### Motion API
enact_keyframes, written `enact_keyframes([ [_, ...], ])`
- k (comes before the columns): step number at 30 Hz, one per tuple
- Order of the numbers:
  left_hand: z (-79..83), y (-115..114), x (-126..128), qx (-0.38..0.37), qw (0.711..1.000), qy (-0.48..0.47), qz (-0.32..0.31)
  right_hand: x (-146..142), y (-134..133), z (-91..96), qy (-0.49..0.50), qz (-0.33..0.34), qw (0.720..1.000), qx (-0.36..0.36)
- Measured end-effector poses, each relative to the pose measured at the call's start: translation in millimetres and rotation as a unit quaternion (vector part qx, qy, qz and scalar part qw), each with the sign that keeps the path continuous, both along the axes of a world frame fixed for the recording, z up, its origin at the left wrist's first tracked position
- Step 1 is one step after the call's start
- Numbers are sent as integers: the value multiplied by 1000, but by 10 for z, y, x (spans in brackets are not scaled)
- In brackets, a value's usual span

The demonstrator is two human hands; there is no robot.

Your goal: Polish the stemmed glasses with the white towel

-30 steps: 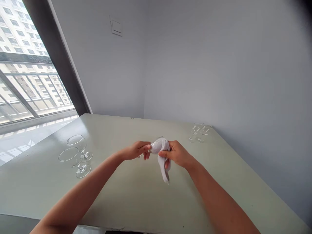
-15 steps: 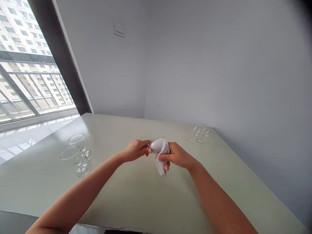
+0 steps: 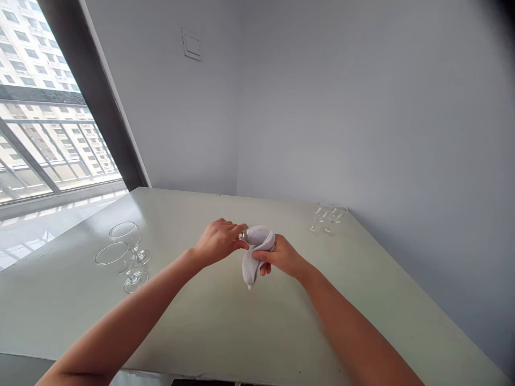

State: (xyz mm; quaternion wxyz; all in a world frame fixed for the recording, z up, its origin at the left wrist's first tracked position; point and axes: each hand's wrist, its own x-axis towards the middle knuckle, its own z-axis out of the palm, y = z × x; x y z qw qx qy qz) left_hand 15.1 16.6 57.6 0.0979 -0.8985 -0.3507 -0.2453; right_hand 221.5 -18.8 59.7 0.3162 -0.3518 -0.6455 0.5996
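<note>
Above the middle of the table, my left hand (image 3: 220, 242) is closed on the stem end of a clear wine glass (image 3: 254, 235), which lies on its side in the air with its bowl toward the right. A pale lilac-white cloth (image 3: 251, 266) is stuffed into the bowl and folded over its rim. My right hand (image 3: 280, 256) grips this cloth at the rim, thumb on top; some of its fingers are hidden behind the fabric. One loose end of the cloth hangs below. The foot of the glass is hidden by my left hand.
Two larger stemmed glasses (image 3: 134, 280) stand upright on the left of the pale table (image 3: 225, 327). Two smaller stemmed glasses (image 3: 325, 214) stand at the back right, near the wall (image 3: 362, 134). A window with a railing (image 3: 52, 155) is on the left.
My left hand has rolled over, so its back now shows more. The cloth's hanging end has swung left, and my right hand has shifted slightly left with the cloth.
</note>
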Motion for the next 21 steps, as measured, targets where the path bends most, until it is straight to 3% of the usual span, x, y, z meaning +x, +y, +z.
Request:
enact_keyframes([
  [4,94,11,-89,-217,975,-30,-40,71,4,49,-142,24,985,96],
  [7,107,14,-118,-419,900,-76,-92,101,29,101,-242,10,943,226],
  [10,55,33,-130,-544,821,-116,-127,128,43,152,-315,7,890,329],
  [13,-40,65,-137,-610,769,-132,-140,190,64,172,-346,13,863,367],
  [15,-114,89,-144,-627,752,-141,-143,261,93,180,-357,2,853,381],
  [17,-188,110,-152,-625,755,-157,-124,339,124,198,-371,-39,842,390],
  [21,-306,133,-138,-587,789,-178,-22,368,121,240,-376,-150,806,432],
])
